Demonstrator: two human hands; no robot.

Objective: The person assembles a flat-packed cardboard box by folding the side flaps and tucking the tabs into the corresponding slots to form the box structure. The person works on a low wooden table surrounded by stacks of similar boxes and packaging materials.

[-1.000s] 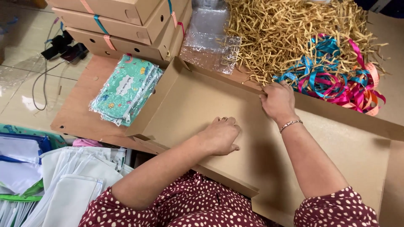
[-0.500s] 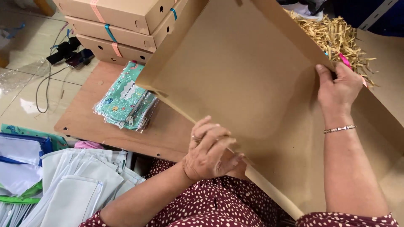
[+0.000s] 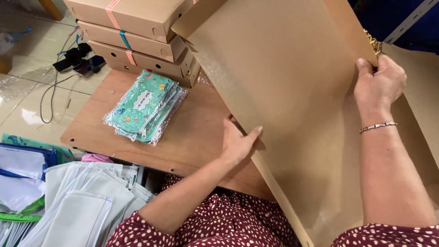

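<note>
Now left hand [image 3: 238, 142] and right hand [image 3: 378, 85] each grip the tilted, empty cardboard box [image 3: 292, 105].

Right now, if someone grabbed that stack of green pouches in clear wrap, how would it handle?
The stack of green pouches would probably feel light and floppy, since the pieces look like thin flat fabric. The glossy clear wrap suggests they would slide over each other, and the stack already lies fanned out on the wooden table. They seem unlikely to roll or break.
</note>
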